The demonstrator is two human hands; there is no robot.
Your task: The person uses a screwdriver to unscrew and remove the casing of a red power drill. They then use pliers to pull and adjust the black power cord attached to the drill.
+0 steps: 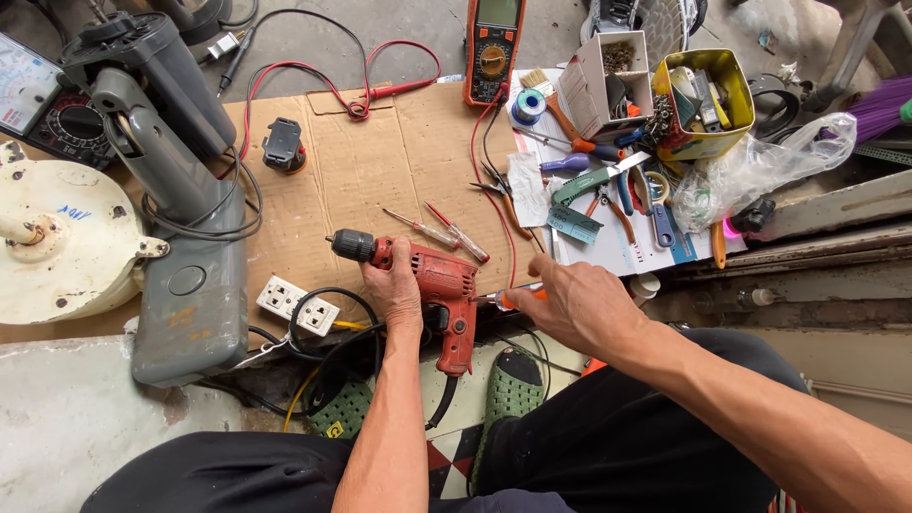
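1. The left hand (397, 285) is closed over the top of a red drill (432, 285) and holds it down on the cardboard sheet (380, 161).
2. The drill lies on its side near the middle of the view. Its dark metal nose points to 9 o'clock. Its handle points to 6 o'clock, and a black cord comes out of the handle.
3. The right hand (575, 306) is at 3 o'clock from the drill. It is closed around a screwdriver (513, 296) with an orange handle. The tip touches the drill's side.
4. Two thin screwdrivers (446, 231) lie on the cardboard at 12 o'clock from the drill, just beside it.
5. A white power socket (296, 306) lies at 9 o'clock from the left hand, near it.
6. A grey machine (176, 218) stands farther out at 9 o'clock.
7. An orange meter (494, 47) lies at 12 o'clock, well apart, with red and black wires.
8. A yellow tin (708, 103) full of small bits sits at 2 o'clock, with pliers and other tools beside it.
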